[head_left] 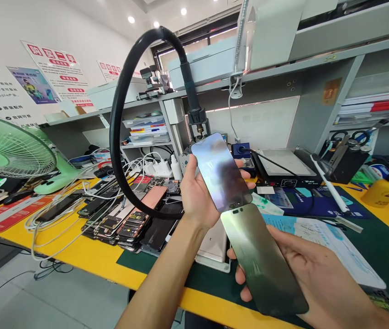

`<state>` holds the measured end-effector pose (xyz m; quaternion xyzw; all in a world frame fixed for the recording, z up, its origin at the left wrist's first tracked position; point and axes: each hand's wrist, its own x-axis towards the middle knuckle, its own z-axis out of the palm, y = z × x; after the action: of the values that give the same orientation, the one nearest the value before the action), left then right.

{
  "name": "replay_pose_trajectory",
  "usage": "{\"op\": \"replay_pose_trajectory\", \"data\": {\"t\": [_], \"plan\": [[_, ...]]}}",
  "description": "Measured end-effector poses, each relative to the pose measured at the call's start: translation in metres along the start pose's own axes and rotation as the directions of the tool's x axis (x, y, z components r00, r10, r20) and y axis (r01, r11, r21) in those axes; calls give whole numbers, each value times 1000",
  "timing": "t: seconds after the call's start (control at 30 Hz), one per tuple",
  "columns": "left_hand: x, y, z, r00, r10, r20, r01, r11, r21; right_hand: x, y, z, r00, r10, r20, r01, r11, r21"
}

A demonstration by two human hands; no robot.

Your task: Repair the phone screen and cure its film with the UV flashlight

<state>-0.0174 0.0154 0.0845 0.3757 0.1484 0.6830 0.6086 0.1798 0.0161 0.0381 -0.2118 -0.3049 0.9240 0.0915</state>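
Observation:
My left hand [199,196] grips a phone-sized dark panel [220,171] by its edges; its glossy face reflects light. Below and to the right, my right hand [304,260] holds a second panel [263,260], greenish and reflective, with a small pill-shaped cutout near its top. The two panels meet or overlap slightly at their ends, above the bench; whether they touch is hard to tell. Under them a pale gold phone-shaped piece [215,242] lies on the dark green mat [201,278].
Stacked phone parts [136,224] and white cables [88,187] cover the left. A thick black hose [114,119] arches behind my left hand. A green fan [13,146] stands far left, a heating plate [283,164] at the back, a yellow bottle [384,189] at right.

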Motion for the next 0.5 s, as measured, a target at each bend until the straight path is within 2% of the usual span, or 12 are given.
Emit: {"op": "replay_pose_trajectory", "data": {"t": [0.2, 0.5], "plan": [[0, 1, 0, 1000, 7, 9, -7, 1000, -18, -1, 0, 4, 1000, -19, -18, 19, 1000, -14], [-1, 1, 6, 999, 21, -45, -22, 999, -29, -1, 2, 3, 999, -30, -17, 29, 999, -36]]}}
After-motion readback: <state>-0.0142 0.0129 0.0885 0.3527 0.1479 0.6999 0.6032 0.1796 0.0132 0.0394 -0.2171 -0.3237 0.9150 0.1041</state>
